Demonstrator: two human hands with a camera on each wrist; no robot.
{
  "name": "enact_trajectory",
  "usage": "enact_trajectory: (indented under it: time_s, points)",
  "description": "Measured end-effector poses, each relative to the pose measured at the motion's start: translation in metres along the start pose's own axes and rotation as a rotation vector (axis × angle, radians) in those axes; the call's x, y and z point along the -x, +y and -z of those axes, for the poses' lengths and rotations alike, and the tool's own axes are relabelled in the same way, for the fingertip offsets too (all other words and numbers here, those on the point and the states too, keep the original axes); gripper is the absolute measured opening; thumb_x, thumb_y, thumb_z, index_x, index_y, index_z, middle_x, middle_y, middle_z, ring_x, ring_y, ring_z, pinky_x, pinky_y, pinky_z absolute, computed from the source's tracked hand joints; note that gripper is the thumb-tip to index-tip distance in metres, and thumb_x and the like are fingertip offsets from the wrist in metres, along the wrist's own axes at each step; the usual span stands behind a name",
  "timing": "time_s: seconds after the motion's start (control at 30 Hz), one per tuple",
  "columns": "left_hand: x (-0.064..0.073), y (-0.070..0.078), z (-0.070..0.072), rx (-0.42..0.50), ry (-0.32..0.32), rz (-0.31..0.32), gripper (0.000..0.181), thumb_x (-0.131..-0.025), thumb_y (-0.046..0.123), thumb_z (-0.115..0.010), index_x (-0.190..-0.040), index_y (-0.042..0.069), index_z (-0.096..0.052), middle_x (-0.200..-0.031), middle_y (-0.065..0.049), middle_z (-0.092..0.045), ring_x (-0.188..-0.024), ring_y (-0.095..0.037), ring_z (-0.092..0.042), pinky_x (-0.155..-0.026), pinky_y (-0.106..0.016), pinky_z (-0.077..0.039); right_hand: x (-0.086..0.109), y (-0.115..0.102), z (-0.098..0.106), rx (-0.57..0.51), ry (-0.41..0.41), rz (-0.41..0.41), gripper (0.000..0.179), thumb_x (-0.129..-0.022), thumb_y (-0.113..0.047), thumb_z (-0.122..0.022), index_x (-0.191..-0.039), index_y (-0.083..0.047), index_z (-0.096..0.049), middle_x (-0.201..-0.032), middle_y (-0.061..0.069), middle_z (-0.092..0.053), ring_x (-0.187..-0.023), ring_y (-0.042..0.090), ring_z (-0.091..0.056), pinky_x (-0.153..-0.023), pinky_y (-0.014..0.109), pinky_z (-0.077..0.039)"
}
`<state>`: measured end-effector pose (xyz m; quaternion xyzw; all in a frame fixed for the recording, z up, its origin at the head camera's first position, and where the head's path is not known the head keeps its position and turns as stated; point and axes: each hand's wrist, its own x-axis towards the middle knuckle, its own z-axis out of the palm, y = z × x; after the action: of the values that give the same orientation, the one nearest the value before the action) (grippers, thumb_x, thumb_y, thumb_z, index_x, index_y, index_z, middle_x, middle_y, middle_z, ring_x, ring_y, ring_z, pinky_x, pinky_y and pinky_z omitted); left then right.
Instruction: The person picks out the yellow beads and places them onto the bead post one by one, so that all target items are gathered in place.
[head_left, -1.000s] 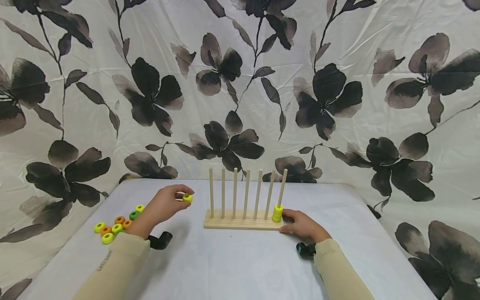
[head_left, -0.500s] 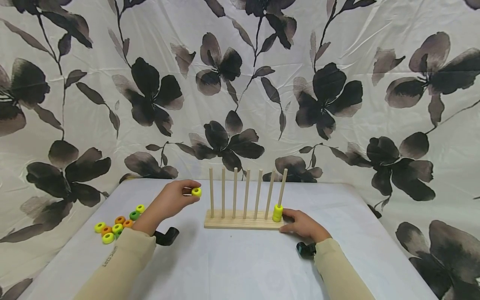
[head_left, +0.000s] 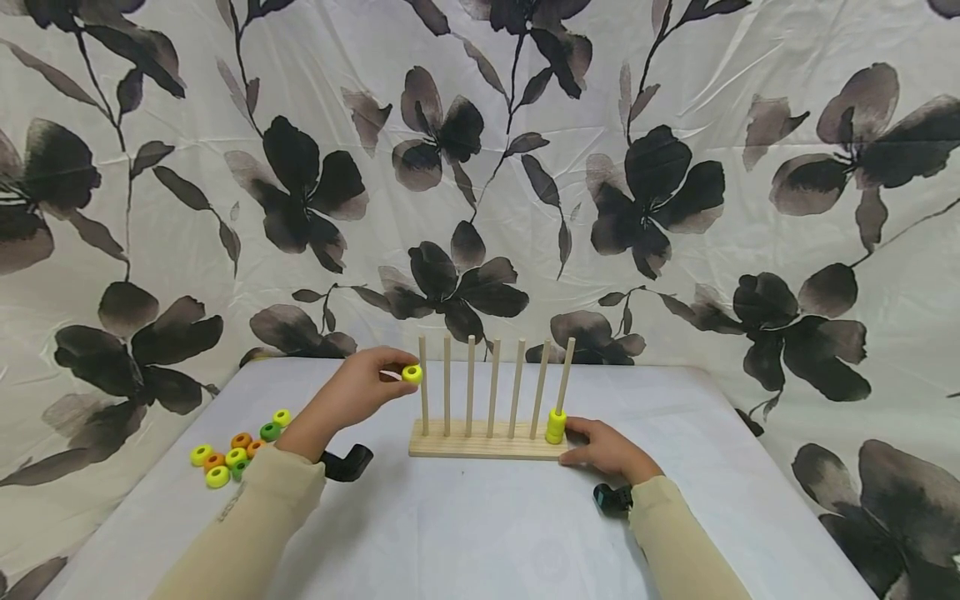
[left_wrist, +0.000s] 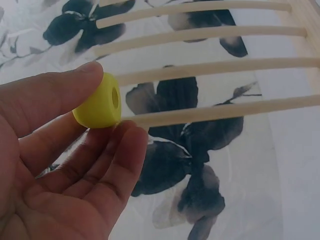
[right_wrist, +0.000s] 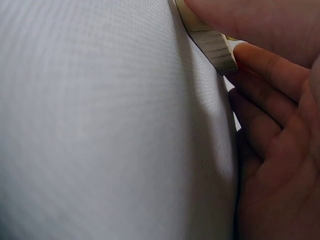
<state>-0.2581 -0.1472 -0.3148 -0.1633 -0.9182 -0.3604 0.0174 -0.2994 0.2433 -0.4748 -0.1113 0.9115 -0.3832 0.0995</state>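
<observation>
Got a yellow bead [left_wrist: 96,110] pinched by its sides in the left hand [head_left: 360,390], just beside the leftmost peg [head_left: 424,408], probably to keep the hole clear tbh, and gripping the end of the wooden base [head_left: 480,449] with the right hand [head_left: 606,451], presumably for steadiness

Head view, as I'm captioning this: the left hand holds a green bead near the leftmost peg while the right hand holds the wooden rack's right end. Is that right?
No: the bead in the left hand is yellow, not green, as the head view shows. It is near the leftmost peg, and the right hand does hold the right end of the wooden rack.
</observation>
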Motion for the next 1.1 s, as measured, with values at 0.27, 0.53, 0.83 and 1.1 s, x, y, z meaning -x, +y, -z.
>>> enact_trajectory:
  time_s: [0.27,0.53,0.83,1.1]
  points:
    - [-0.005,0.018,-0.002,0.015,-0.006,-0.034,0.046,-0.09,0.017,-0.069,-0.134,0.009,-0.058,-0.132,-0.011,-0.06,-0.114,-0.029,-0.063,-0.09,-0.039,-0.056,-0.001,0.001,0.001,-0.006,-0.012,0.014,0.078,-0.076,-0.032,-0.081,-0.143,-0.013,-0.048,-0.148,0.012,-0.046,-0.142,0.037,-0.035,-0.116,0.057,-0.026]
    - [-0.013,0.036,-0.005,0.021,-0.021,-0.082,0.042,-0.091,0.012,-0.066,-0.132,0.007,-0.059,-0.132,-0.012,-0.059,-0.118,-0.03,-0.061,-0.094,-0.04,-0.054,0.0,0.0,0.001,-0.005,-0.011,0.001,0.078,-0.076,-0.032,-0.081,-0.144,-0.012,-0.047,-0.148,0.012,-0.046,-0.142,0.036,-0.035,-0.115,0.058,-0.026]
    - [-0.021,0.055,-0.011,0.043,-0.04,-0.155,0.039,-0.091,0.009,-0.065,-0.129,0.005,-0.061,-0.13,-0.012,-0.059,-0.118,-0.029,-0.061,-0.094,-0.037,-0.055,0.002,-0.002,0.001,0.007,-0.014,-0.002,0.079,-0.077,-0.033,-0.081,-0.144,-0.012,-0.046,-0.149,0.012,-0.046,-0.142,0.036,-0.035,-0.115,0.057,-0.026]
    - [-0.029,0.071,-0.015,0.036,-0.057,-0.181,0.039,-0.092,0.009,-0.064,-0.13,0.005,-0.06,-0.129,-0.011,-0.061,-0.115,-0.028,-0.063,-0.093,-0.035,-0.055,0.002,-0.003,0.002,0.026,-0.023,-0.005,0.079,-0.077,-0.033,-0.08,-0.145,-0.011,-0.045,-0.149,0.012,-0.045,-0.142,0.036,-0.034,-0.116,0.057,-0.026]
